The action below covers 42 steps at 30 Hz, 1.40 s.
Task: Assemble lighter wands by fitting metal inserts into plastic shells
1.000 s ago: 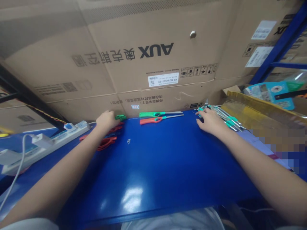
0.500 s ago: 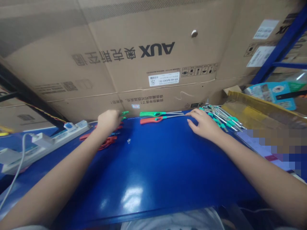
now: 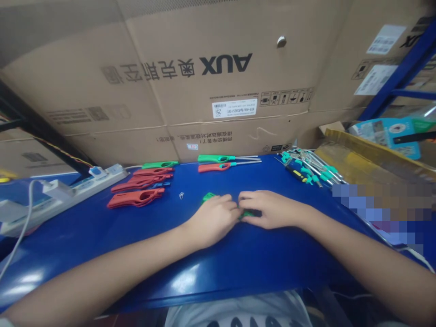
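My left hand (image 3: 213,220) is closed around a green lighter handle (image 3: 208,196) above the middle of the blue table. My right hand (image 3: 269,210) meets it from the other side, its fingers closed at the handle's front end; most of the handle is hidden by the hands. Behind them lie a finished-looking green lighter (image 3: 213,158) and an orange-red lighter (image 3: 214,167), both with metal tubes. Several red lighter handles (image 3: 131,198) and a green handle (image 3: 158,165) rest at the left. Small screws (image 3: 181,195) lie between them and my hands.
A pile of metal tubes with teal parts (image 3: 318,165) sits at the back right, a yellow-and-black screwdriver (image 3: 297,173) beside it. A white power strip (image 3: 73,200) runs along the left. A large cardboard box (image 3: 153,109) stands behind the table.
Both hands have come from the back of the table to its middle and together. My left hand has brought a green lighter handle from the left group; my right hand has left the tube pile's edge.
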Available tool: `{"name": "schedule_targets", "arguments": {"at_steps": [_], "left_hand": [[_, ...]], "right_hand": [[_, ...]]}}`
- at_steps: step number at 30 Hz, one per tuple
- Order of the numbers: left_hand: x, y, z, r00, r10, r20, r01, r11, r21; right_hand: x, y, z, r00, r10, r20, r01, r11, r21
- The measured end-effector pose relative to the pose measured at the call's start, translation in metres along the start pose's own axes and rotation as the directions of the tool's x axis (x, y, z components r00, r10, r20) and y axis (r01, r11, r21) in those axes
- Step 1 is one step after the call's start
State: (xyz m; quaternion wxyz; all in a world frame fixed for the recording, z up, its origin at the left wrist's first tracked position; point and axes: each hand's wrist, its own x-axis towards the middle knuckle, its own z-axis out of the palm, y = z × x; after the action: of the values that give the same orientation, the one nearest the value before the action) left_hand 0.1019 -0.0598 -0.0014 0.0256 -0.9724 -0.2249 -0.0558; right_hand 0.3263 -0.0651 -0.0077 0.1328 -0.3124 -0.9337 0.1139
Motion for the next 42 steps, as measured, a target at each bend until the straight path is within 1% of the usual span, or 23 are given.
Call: {"name": "schedule_targets", "arguments": {"at_steps": [2, 4, 5, 6, 7, 8, 10, 13, 16, 20, 25, 30, 31, 33, 36, 38, 40, 42], "left_hand": [[-0.003, -0.002, 0.005, 0.998, 0.046, -0.049, -0.051, 0.993, -0.104], [-0.009, -0.008, 0.009, 0.992, 0.054, -0.114, -0.08, 0.968, -0.239], [-0.013, -0.012, 0.011, 0.99, 0.022, -0.14, -0.061, 0.957, -0.284], [-0.017, -0.016, 0.014, 0.986, -0.036, -0.162, -0.016, 0.95, -0.311], [-0.021, -0.02, 0.017, 0.976, -0.121, -0.183, 0.054, 0.941, -0.334], [-0.024, -0.024, 0.021, 0.961, -0.199, -0.193, 0.119, 0.924, -0.364], [-0.029, -0.031, 0.028, 0.938, -0.293, -0.187, 0.19, 0.883, -0.429], [-0.031, -0.038, 0.035, 0.92, -0.345, -0.187, 0.205, 0.829, -0.521], [-0.029, -0.042, 0.037, 0.907, -0.372, -0.195, 0.196, 0.784, -0.589], [-0.03, -0.042, 0.036, 0.9, -0.383, -0.208, 0.195, 0.781, -0.593], [-0.031, -0.043, 0.036, 0.893, -0.388, -0.229, 0.187, 0.781, -0.595], [-0.029, -0.047, 0.037, 0.881, -0.401, -0.252, 0.162, 0.755, -0.635], [-0.029, -0.047, 0.038, 0.878, -0.404, -0.255, 0.161, 0.753, -0.639], [-0.029, -0.047, 0.038, 0.876, -0.404, -0.265, 0.152, 0.751, -0.643], [-0.029, -0.047, 0.039, 0.875, -0.4, -0.272, 0.145, 0.753, -0.642], [-0.029, -0.047, 0.04, 0.871, -0.405, -0.28, 0.155, 0.765, -0.625], [-0.03, -0.048, 0.041, 0.864, -0.413, -0.289, 0.169, 0.778, -0.606], [-0.03, -0.049, 0.041, 0.863, -0.416, -0.286, 0.179, 0.781, -0.598]], "right_hand": [[-0.003, 0.004, -0.004, 0.998, 0.039, 0.058, -0.042, 0.998, 0.048], [-0.006, 0.009, -0.009, 0.996, 0.057, 0.074, -0.062, 0.996, 0.059], [-0.007, 0.011, -0.012, 0.995, 0.061, 0.076, -0.065, 0.997, 0.051], [-0.008, 0.013, -0.014, 0.995, 0.061, 0.077, -0.065, 0.997, 0.042], [-0.008, 0.015, -0.015, 0.995, 0.059, 0.078, -0.062, 0.997, 0.035], [-0.008, 0.016, -0.016, 0.995, 0.057, 0.077, -0.06, 0.998, 0.03], [-0.008, 0.018, -0.015, 0.996, 0.057, 0.074, -0.059, 0.998, 0.028], [-0.006, 0.019, -0.013, 0.993, 0.081, 0.082, -0.084, 0.996, 0.035], [-0.006, 0.021, -0.012, 0.989, 0.126, 0.07, -0.13, 0.991, 0.041], [-0.006, 0.025, -0.012, 0.989, 0.147, 0.029, -0.148, 0.988, 0.053], [-0.006, 0.028, -0.008, 0.976, 0.219, -0.018, -0.215, 0.969, 0.122], [-0.005, 0.032, -0.003, 0.985, 0.167, -0.039, -0.157, 0.969, 0.19], [-0.004, 0.033, -0.003, 0.985, 0.164, -0.059, -0.148, 0.966, 0.21], [-0.003, 0.035, -0.001, 0.974, 0.18, -0.136, -0.148, 0.965, 0.216], [-0.001, 0.037, 0.0, 0.932, 0.229, -0.279, -0.197, 0.971, 0.139], [-0.002, 0.038, -0.001, 0.914, 0.245, -0.324, -0.222, 0.969, 0.107], [-0.003, 0.037, -0.004, 0.913, 0.247, -0.325, -0.213, 0.967, 0.137], [-0.005, 0.034, -0.008, 0.937, 0.219, -0.274, -0.174, 0.968, 0.178]]}}
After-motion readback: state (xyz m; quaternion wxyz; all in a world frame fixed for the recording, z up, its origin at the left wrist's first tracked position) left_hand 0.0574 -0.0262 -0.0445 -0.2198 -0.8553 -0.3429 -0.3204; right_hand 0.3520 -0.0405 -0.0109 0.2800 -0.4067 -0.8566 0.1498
